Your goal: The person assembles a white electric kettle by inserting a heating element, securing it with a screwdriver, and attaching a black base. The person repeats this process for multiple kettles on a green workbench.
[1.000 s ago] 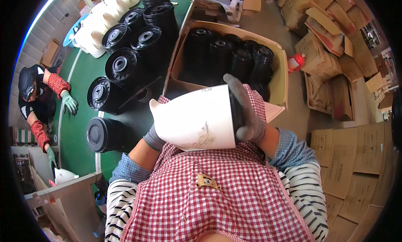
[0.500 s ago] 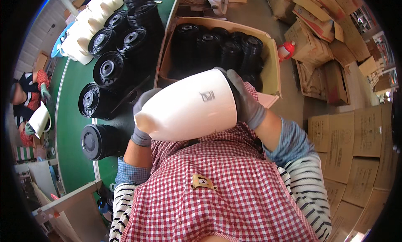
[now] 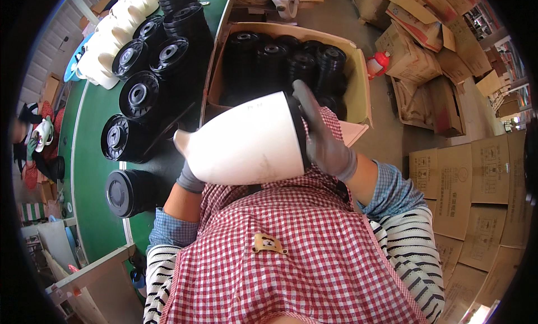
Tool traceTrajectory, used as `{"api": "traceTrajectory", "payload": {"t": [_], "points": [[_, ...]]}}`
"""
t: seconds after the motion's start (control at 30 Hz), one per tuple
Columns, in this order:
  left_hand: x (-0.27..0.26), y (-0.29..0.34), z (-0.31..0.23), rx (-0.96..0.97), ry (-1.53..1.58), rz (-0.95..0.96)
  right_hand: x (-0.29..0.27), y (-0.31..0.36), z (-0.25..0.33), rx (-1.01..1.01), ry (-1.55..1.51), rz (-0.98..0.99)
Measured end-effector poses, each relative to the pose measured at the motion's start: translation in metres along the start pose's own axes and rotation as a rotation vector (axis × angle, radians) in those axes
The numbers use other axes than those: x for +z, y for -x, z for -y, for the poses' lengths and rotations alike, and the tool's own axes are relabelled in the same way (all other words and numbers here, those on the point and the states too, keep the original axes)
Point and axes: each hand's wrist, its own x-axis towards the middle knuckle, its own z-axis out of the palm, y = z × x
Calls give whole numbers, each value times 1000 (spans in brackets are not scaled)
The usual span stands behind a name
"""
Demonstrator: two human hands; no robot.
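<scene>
Pitcher (image 3: 244,144), glossy white with a round black end (image 3: 297,128), lies sideways before a red-and-white checked apron (image 3: 280,223), gray-gloved right hand (image 3: 328,142) reaching along that end, fingers extended; the gray-gloved left hand's (image 3: 191,177) grip, mostly hidden, cannot be told.

Stacked cardboard cartons (image 3: 455,184), red object (image 3: 378,65), green table (image 3: 88,167)

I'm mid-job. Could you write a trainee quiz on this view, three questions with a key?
1. Short answer: which of the wearer's hands is nearer the wide, dark end of the white vessel?
2. True or false: the open carton beyond the vessel is filled with white vessels.
3. Fill in: the checks on the apron are white and ____.

Key:
1. The right hand.
2. False; it holds stacks of black round parts.
3. Red.
</scene>
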Motion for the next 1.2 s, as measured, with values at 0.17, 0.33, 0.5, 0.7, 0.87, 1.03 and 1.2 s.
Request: {"api": "traceTrajectory", "payload": {"t": [0.17,0.33,0.5,0.7,0.87,1.03,1.2], "points": [[29,-14,8,4,-116,17,-12,12,-14,-159,216,-64],[45,-13,4,157,-479,-112,-1,-2,-10,174,-159,-179],[33,-15,13,-169,234,-48,-17,14,-7,-435,625,98],[65,-11,-16,241,-529,4,-1,19,-34,92,-193,-221],[75,-20,-34,418,-1297,-260,-14,18,-68,268,-102,-182],[73,-34,-65,213,-1743,-106,-38,3,-66,177,291,-325],[131,-84,-11,-172,-2280,-96,21,-6,-46,331,-15,-98]]}}
